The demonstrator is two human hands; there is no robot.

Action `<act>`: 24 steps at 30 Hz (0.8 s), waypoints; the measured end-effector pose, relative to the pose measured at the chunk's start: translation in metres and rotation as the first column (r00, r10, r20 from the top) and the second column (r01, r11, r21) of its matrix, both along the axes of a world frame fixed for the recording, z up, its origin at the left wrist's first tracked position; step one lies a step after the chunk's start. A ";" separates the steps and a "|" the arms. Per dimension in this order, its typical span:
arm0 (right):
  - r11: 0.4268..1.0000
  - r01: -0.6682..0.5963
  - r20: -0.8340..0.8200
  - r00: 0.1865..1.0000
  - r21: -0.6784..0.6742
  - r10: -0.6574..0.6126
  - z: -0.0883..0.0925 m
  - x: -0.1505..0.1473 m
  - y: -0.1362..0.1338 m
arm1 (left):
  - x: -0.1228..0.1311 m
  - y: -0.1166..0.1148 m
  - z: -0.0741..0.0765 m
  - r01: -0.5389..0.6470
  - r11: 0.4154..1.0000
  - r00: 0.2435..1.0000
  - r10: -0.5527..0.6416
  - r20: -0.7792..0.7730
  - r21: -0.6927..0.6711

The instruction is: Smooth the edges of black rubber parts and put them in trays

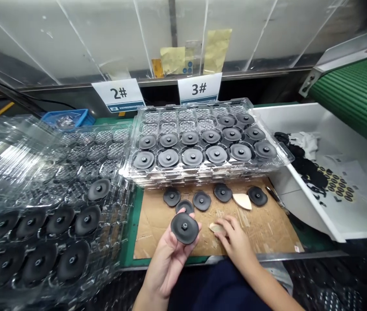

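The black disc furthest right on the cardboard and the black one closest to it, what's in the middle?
A pale, pointed piece lies between the rightmost disc and its neighbour, in the head view.

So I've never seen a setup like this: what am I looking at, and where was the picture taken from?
There's no machine arm here, just a person's two bare hands, seen from a camera worn on their head, looking forward and down. The left hand holds a black, rounded part with a central stud. The right hand has its fingers on a small cream-coloured piece above a brown cardboard sheet. More black parts lie there; others sit in clear plastic trays.
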State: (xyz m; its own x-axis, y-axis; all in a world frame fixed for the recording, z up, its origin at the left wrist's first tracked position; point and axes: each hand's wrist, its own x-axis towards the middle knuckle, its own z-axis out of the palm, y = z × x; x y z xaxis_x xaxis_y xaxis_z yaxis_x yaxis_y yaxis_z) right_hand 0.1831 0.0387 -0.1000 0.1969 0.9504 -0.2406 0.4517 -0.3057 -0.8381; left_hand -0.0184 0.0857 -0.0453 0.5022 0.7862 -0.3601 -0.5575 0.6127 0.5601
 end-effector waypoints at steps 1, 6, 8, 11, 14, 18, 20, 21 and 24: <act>0.999 -0.034 -0.004 0.999 0.020 0.034 0.000 -0.002 0.000 | 0.002 -0.001 0.001 -0.009 1.000 1.000 0.009 0.018 -0.021; 0.990 -0.099 -0.029 0.994 0.101 0.103 0.039 0.005 0.018 | 0.017 -0.005 0.008 0.005 0.999 1.000 -0.003 0.028 -0.054; 0.986 -0.063 -0.030 0.997 0.151 0.069 0.072 0.004 0.025 | 0.024 -0.006 0.014 0.025 0.999 1.000 -0.024 0.012 -0.038; 0.940 -0.114 0.010 0.993 0.321 0.117 0.121 -0.010 0.027 | 0.034 -0.008 0.022 0.038 0.999 0.999 -0.038 -0.012 -0.024; 0.845 -0.340 0.091 0.938 0.412 0.333 0.147 -0.022 0.022 | 0.036 -0.009 0.030 0.036 0.997 0.996 -0.042 -0.081 -0.072; 0.831 -0.441 0.093 0.895 0.338 0.437 0.148 -0.026 0.025 | 0.040 -0.011 0.037 -0.017 0.990 0.984 -0.008 -0.179 -0.138; 0.845 -0.329 0.158 0.944 0.422 0.288 0.146 -0.026 0.027 | 0.044 -0.013 0.041 -0.010 0.990 0.981 -0.017 -0.192 -0.139; 0.832 -0.298 0.179 0.954 0.467 0.241 0.146 -0.026 0.027 | 0.046 -0.013 0.043 0.005 0.989 0.982 -0.032 -0.187 -0.145; 0.779 -0.405 0.178 0.914 0.478 0.366 0.149 -0.017 0.016 | 0.049 -0.013 0.054 0.020 0.985 0.988 -0.046 -0.147 -0.174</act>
State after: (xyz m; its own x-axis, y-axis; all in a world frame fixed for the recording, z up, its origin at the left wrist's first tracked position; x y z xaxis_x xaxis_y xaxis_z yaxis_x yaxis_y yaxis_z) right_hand 0.1666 0.0545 0.0493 -0.2138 0.9352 0.2823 0.5064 0.3533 -0.7866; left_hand 0.0302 0.0723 0.0088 0.4572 0.6901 -0.5610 -0.4533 0.7235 0.5206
